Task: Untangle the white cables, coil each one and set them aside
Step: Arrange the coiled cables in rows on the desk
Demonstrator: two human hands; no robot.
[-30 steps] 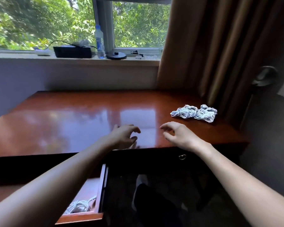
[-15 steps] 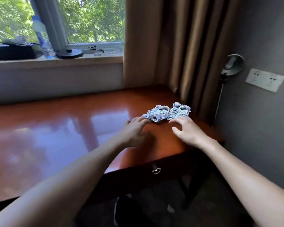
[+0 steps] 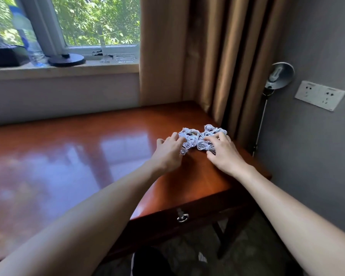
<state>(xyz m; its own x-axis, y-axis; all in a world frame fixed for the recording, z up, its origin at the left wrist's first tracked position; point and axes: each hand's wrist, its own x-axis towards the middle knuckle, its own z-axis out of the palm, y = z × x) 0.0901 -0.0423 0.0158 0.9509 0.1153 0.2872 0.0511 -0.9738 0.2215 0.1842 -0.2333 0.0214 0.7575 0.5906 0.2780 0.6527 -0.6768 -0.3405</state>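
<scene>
Head view looks down at the right end of a glossy reddish-brown bench point(image 3: 88, 156), where a heap of white cables point(image 3: 190, 137) lies near the far right corner, close to the tan curtain point(image 3: 217, 56). The cables sit as two small bunches side by side, touching in the middle.

Half a second ago both hands were just short of the heap, with the fingertips at its near edge. Now they have reached it. The left hand point(image 3: 168, 153) lies with its fingers stretched forward onto the left bunch, touching it but closed round nothing. The right hand point(image 3: 222, 151) is spread over the right bunch, fingers lightly bent on top and the thumb on the near side; it rests on the cables and no strand is pinched or lifted. The heap has not shifted on the bench.

A second ago the view faced the middle of the bench, with the cables well off to the right; it has since swung toward them.

On the windowsill point(image 3: 68, 69) stand a water bottle point(image 3: 28, 40) and a round black base point(image 3: 66, 59). A lamp point(image 3: 280, 75) and a wall socket point(image 3: 320, 95) are on the grey wall to the right.
</scene>
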